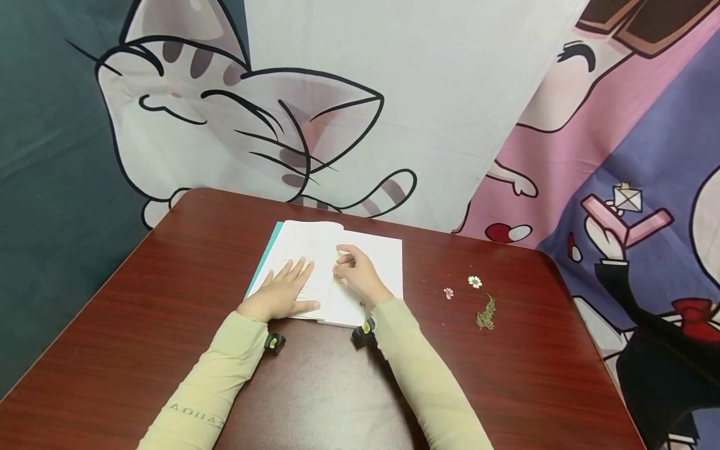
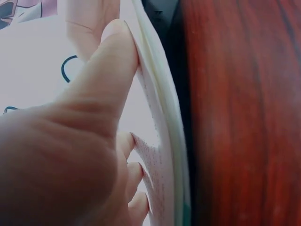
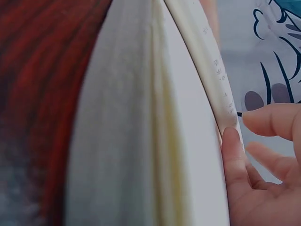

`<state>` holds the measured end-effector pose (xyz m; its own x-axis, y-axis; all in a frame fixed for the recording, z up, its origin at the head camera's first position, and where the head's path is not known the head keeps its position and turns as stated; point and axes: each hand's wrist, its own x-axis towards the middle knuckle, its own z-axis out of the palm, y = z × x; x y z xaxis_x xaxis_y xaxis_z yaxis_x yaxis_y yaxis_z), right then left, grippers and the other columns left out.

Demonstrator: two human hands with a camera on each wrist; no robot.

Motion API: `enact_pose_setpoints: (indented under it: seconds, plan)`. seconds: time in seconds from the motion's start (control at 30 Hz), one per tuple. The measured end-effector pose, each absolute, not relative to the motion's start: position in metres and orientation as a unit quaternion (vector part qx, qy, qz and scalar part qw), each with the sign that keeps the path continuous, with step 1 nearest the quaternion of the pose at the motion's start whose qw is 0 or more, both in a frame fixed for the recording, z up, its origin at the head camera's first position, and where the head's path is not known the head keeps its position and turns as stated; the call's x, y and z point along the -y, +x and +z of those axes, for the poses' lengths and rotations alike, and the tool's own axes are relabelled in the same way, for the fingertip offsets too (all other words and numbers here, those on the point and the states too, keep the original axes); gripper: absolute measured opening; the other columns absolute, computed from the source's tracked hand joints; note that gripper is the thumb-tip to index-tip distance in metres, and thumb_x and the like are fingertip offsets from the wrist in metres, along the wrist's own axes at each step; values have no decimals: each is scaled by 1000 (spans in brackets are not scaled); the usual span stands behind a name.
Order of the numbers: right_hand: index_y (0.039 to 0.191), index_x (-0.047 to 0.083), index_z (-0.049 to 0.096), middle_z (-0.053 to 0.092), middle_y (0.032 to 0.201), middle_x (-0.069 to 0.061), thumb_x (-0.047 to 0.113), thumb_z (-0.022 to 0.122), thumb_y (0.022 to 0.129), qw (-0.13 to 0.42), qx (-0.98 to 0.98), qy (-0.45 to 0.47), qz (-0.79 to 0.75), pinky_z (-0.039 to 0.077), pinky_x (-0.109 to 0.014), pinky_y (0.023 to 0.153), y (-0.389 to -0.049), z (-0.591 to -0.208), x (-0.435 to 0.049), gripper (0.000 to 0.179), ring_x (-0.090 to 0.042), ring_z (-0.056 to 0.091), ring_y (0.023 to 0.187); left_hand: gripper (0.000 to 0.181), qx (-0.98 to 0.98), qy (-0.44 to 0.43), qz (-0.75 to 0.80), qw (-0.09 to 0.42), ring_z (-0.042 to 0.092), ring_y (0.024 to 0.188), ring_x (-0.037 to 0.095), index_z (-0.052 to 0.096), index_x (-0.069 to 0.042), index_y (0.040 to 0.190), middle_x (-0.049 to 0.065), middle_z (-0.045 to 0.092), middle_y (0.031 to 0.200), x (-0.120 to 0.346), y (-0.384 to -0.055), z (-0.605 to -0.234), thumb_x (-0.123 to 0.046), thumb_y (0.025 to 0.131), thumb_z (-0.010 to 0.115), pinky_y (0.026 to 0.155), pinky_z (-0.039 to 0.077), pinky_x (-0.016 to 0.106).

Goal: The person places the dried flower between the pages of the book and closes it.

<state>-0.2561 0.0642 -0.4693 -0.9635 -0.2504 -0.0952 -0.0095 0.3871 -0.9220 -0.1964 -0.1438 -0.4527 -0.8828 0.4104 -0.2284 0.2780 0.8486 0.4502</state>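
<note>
A book with white pages (image 1: 382,250) lies spread on the table, a teal cover edge (image 1: 264,257) showing along its left side. My left hand (image 1: 281,294) rests on the printed left page with fingers spread, its thumb (image 2: 101,70) stretched along the near part of the page. Over the book's middle fold, my right hand (image 1: 360,275) has its fingers loosely bent. In the right wrist view, the right thumb (image 3: 231,141) touches the paper by the fold, while the index finger (image 3: 268,117) stands apart from it. No object shows between them.
To the right of the book on the brown table (image 1: 540,350) lie a white flower (image 1: 475,282), a small pink flower (image 1: 448,292) and a dried green sprig (image 1: 486,314). Behind the table hangs a cartoon-printed cloth (image 1: 427,94).
</note>
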Motion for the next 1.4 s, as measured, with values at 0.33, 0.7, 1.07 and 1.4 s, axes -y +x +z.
enact_pose_setpoints:
  seconds: [0.33, 0.7, 1.07, 1.4]
  plan:
    - [136, 1, 59, 64, 113, -19, 2, 58, 96, 94, -797, -135, -582, 61, -36, 75, -245, -453, -88, 40, -30, 69, 91, 94, -946, 179, 209, 171, -3, 155, 40, 8, -10, 164, 16, 2, 169, 146, -198, -461, -58, 98, 56, 119, 0, 66]
    - [117, 7, 70, 68, 103, -9, 7, 65, 95, -30, -868, -200, -453, 56, -41, 84, -228, -426, -146, 23, -23, 66, 95, 92, -943, 179, 215, 178, -2, 154, 41, 11, -9, 164, 17, 3, 169, 143, -197, -452, -56, 99, 56, 119, -1, 66]
    - [117, 6, 70, 70, 102, -8, 8, 72, 93, -73, -908, -167, -378, 55, -45, 84, -212, -414, -216, 24, -23, 66, 94, 96, -940, 183, 224, 180, -6, 155, 40, 8, -10, 164, 16, 0, 170, 145, -199, -458, -61, 97, 55, 119, -4, 64]
    - [115, 6, 70, 70, 96, -12, 10, 69, 96, -54, -923, -92, -368, 55, -30, 60, -214, -417, -259, 20, -28, 67, 67, 95, -942, 176, 224, 179, -4, 154, 42, 10, -8, 164, 18, 2, 169, 146, -196, -456, -59, 98, 57, 119, -2, 66]
